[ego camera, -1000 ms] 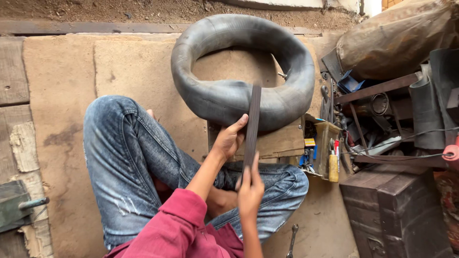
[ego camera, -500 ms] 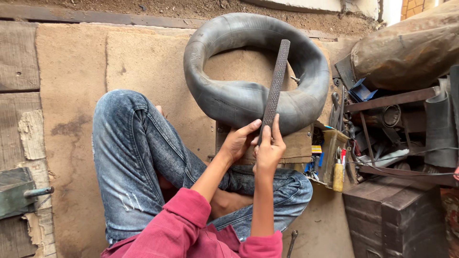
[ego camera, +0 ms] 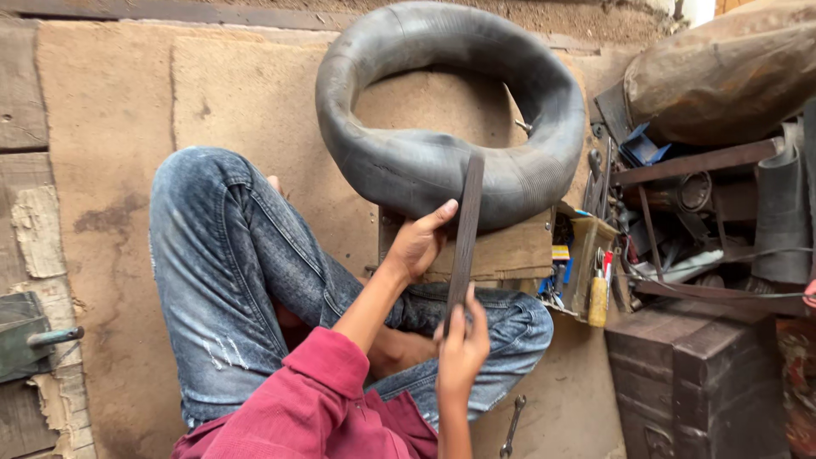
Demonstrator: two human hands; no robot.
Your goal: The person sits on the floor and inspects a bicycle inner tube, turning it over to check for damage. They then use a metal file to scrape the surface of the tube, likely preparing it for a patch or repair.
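Black rubber makes the big inner tube [ego camera: 450, 161], which rests on a wooden block [ego camera: 510, 251] by the person's knees. The left hand [ego camera: 418, 242] presses on the tube, fingers spread. The right hand [ego camera: 461, 348] pinches a long dark file [ego camera: 465, 238], whose top end touches the tube.

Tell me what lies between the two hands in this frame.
In the head view, a long flat dark file runs between them: the right hand grips its near end, the left hand steadies it beside the black inner tube.
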